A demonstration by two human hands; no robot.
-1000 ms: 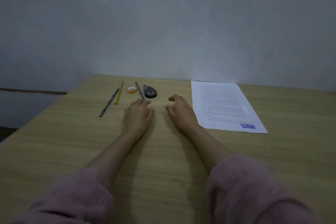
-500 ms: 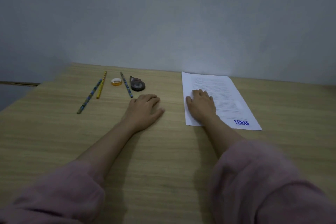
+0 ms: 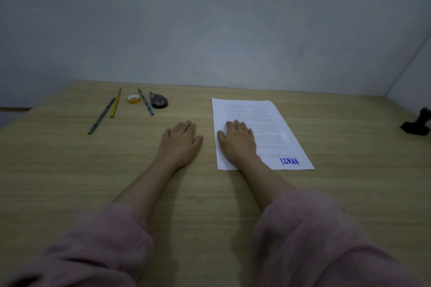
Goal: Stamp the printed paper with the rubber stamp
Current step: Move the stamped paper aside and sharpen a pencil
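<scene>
A printed white paper lies on the wooden table, right of centre, with a blue "LUNAS" mark near its bottom right corner. My right hand rests flat on the paper's left half, fingers spread, holding nothing. My left hand lies flat on the bare table just left of the paper, also empty. A black rubber stamp stands at the far right edge of the view, well away from both hands.
At the back left lie three pencils, a small roll of orange tape and a dark correction-tape dispenser. A grey wall runs along the table's far edge, with a corner at the right. Pink sleeves cover my forearms.
My right hand has moved from the table onto the paper and flattened. My left hand has spread flat. The view has swung right, bringing the stamp into sight.
</scene>
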